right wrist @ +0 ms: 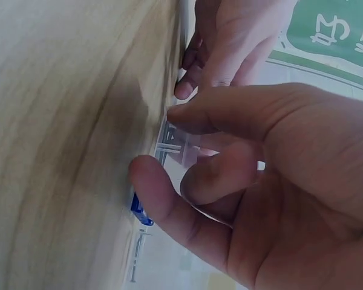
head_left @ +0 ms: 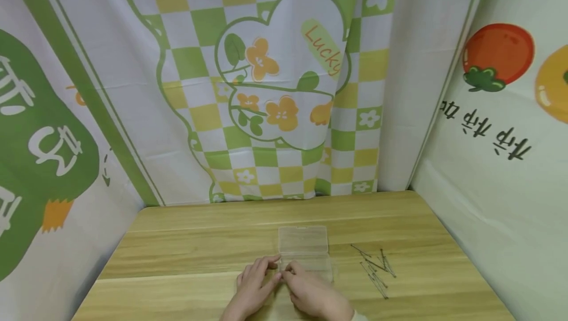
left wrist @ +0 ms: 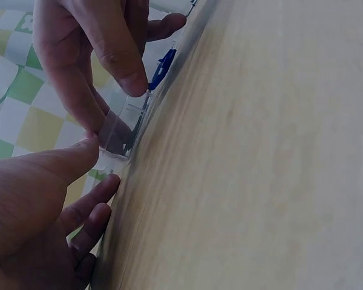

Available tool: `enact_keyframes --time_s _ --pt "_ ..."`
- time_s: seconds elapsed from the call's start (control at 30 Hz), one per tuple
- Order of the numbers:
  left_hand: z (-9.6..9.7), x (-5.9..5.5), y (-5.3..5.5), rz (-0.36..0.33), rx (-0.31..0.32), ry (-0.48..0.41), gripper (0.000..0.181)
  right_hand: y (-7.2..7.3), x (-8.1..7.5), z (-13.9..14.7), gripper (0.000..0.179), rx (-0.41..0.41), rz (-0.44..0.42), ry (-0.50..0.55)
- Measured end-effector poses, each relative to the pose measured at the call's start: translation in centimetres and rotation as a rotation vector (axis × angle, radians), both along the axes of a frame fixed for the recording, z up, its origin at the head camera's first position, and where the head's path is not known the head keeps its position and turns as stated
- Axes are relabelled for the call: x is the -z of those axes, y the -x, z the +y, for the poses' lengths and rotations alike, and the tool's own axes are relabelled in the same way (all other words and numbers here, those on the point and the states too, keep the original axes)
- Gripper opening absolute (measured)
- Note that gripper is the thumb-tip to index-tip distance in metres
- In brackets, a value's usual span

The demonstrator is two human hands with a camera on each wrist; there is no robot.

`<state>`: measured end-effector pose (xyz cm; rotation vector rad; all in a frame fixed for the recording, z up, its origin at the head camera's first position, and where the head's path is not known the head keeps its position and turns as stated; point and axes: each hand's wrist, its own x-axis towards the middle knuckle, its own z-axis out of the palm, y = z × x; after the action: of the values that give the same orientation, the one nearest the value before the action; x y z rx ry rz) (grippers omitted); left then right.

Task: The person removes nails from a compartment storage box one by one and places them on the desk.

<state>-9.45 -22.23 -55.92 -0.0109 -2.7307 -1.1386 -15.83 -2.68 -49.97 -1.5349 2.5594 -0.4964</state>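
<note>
A shallow clear plastic box point(head_left: 303, 238) lies on the table with its lid folded back. My left hand point(head_left: 255, 281) is at the box's near left corner; its thumb point(left wrist: 78, 157) is stretched out to touch the clear wall, and its other fingers lie beside the box. The right hand point(head_left: 306, 286) bends over the same corner, its thumb point(right wrist: 199, 115) by the wall and its other fingers curled low over the box. I cannot tell whether its fingertips pinch anything. A small blue piece point(left wrist: 162, 69) shows at the box, close to the right fingers.
Several long, thin metal fasteners point(head_left: 374, 267) with small heads lie scattered to the right of the box. The wooden table point(head_left: 186, 252) meets printed cloth point(head_left: 275, 163) at its back, with more hanging cloth on both sides.
</note>
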Motion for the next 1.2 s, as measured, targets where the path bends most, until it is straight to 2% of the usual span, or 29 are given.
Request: enact_keyframes --time_s 0.2,0.37,0.6,0.67,0.87,0.93,1.07,1.2 --pt "0.0 -0.5 -0.1 -0.013 0.005 -0.032 0.048 -0.2 0.0 0.0 0.030 0.016 0.006 0.004" --pt "-0.1 0.1 0.1 -0.012 -0.001 -0.029 0.050 -0.2 0.1 0.0 0.023 0.033 0.044 0.008" --pt "-0.2 1.0 0.3 0.036 -0.016 -0.013 0.046 0.2 0.3 -0.2 0.017 0.065 0.074 0.029" --pt "-0.1 0.9 0.2 0.033 -0.028 -0.014 0.046 0.3 0.4 -0.2 0.014 0.071 0.083 0.028" --pt "0.2 -0.7 -0.2 -0.021 0.004 -0.038 0.046 0.3 0.8 -0.2 0.011 0.081 0.125 0.021" --pt "0.2 -0.7 -0.1 -0.025 0.007 -0.037 0.047 0.3 0.9 -0.3 0.010 0.085 0.132 0.013" --pt "0.2 0.0 0.0 0.025 -0.009 -0.018 0.044 0.2 0.9 -0.4 0.008 0.094 0.117 0.007" --pt "0.2 0.1 0.0 0.050 -0.009 -0.011 0.042 0.2 0.7 -0.4 0.009 0.094 0.102 0.014"
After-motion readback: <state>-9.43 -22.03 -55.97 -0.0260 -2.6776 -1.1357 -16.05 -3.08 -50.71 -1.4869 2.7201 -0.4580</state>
